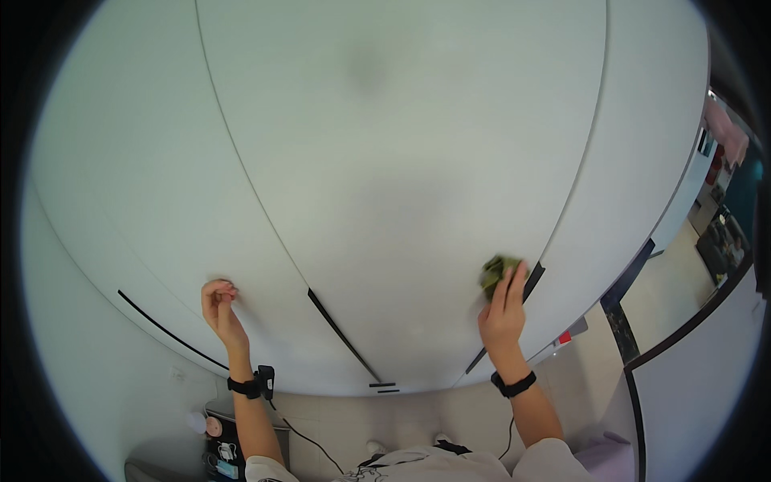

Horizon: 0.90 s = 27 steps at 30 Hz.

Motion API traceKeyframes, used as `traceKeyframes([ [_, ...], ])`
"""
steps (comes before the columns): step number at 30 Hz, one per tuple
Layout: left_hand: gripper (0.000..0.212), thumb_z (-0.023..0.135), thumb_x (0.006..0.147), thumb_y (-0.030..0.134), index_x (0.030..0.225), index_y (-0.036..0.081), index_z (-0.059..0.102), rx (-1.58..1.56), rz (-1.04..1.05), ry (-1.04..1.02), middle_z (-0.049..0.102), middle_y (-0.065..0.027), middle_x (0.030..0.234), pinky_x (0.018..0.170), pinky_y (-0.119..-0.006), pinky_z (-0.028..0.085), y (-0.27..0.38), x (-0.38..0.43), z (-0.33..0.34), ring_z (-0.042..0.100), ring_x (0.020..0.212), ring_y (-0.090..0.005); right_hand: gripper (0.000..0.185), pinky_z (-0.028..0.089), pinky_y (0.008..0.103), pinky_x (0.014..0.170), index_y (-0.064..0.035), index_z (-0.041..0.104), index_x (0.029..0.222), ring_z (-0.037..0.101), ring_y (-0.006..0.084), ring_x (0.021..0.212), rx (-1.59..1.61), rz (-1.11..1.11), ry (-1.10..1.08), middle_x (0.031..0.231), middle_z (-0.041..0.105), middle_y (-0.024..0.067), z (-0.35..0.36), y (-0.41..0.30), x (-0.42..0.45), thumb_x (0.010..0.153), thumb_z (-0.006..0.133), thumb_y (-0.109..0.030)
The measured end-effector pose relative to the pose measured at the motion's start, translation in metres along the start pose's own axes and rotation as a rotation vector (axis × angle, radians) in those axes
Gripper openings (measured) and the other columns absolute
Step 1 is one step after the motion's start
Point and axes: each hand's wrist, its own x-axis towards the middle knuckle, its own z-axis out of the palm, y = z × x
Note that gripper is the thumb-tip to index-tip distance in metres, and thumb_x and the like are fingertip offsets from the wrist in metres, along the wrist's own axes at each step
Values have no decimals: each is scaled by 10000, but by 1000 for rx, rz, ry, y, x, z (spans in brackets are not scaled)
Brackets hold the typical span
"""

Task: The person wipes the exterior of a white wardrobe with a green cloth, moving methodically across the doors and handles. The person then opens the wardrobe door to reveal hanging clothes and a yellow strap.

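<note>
Before me stands a tall white wardrobe front (415,199) with long black handles and narrow seams between its door panels. My right hand (506,313) presses a crumpled green cloth (495,274) against the door surface, just left of a black handle (533,282). Raised on the left, my left hand (221,304) has its fingers curled near the door, between two black handles (340,334); nothing shows in it, and whether it touches the door I cannot tell. Both wrists wear black straps, the left one with a small black box (265,382) and a cable.
At lower left, a dark-topped small cabinet (277,437) holds small items near a grey chair or cushion (156,461). A doorway with a dark frame (692,331) opens at right onto another room, where a person (736,250) shows small. Pale tiles (325,416) lie below.
</note>
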Motion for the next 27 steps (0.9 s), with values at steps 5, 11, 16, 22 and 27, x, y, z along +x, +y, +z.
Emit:
traceKeyframes([
  [5, 149, 517, 930, 45, 1048, 18, 604, 8, 6, -21, 583, -50, 998, 850, -275, 436, 0, 0, 0, 536, 897, -143, 421, 586, 392, 942, 87, 647, 1263, 677, 314, 1085, 291, -421, -226, 1424, 587, 182, -8, 26, -60, 842, 665, 95],
  [11, 166, 532, 937, 47, 1074, 9, 617, 5, -6, -18, 607, -58, 1031, 887, -283, 449, -2, 0, -2, 559, 928, -139, 664, 462, 426, 1111, 70, 504, 1463, 458, 444, 1422, 210, 35, -72, 1578, 408, 279, -16, 48, 15, 807, 547, 169],
  [16, 191, 526, 946, 45, 1102, -1, 626, -10, -12, 23, 626, -56, 1027, 927, -300, 460, 3, 0, 3, 577, 942, -140, 587, 418, 549, 1076, 78, 525, 1438, 511, 491, 1254, 366, 14, 81, 1594, 358, 267, 20, 10, 28, 859, 584, -2],
  [22, 177, 529, 960, 69, 1081, -1, 637, 216, -4, -8, 656, -84, 1049, 892, -317, 480, 23, -12, 9, 601, 945, -169, 547, 476, 398, 964, -168, 587, 1448, 606, 179, 968, 405, -398, -451, 1361, 595, 18, 53, -11, -71, 914, 686, -231],
  [27, 157, 532, 986, 90, 1045, -5, 642, 344, -37, 19, 670, -90, 1024, 860, -314, 478, 14, -82, 5, 609, 938, -179, 667, 464, 316, 1049, -251, 382, 1598, 634, 152, 1059, 439, -499, -867, 1193, 700, -23, 64, 15, -156, 981, 622, -170],
])
